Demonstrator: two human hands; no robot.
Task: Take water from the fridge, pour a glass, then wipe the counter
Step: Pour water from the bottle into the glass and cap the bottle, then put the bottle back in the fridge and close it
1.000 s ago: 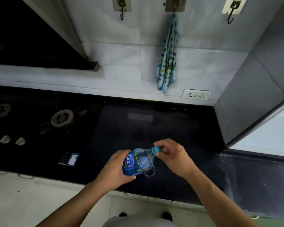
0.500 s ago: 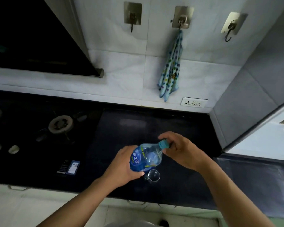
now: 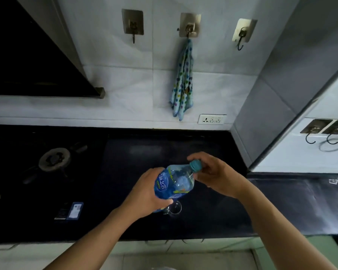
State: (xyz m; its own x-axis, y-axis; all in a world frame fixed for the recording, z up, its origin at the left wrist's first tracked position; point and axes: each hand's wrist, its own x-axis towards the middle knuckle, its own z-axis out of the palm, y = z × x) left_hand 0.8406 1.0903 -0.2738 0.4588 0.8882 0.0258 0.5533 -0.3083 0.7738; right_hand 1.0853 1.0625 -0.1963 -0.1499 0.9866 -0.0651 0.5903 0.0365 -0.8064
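Bottle held over the counter, tilted, cap still on, pointing away toward the wall. Blue label; clear water inside. Left hand wraps the body; right hand pinches the cap. Glass stands on the counter just under the bottle; contents unclear. Dotted cloth hangs on a hook above the counter.

My left hand is wrapped around the body of the clear blue-labelled plastic water bottle, thumb across its lower side, forearm running down to the bottom-left. My right hand sits at the bottle's neck, fingertips pinched about its teal cap, wrist bent, forearm reaching in from the lower right.
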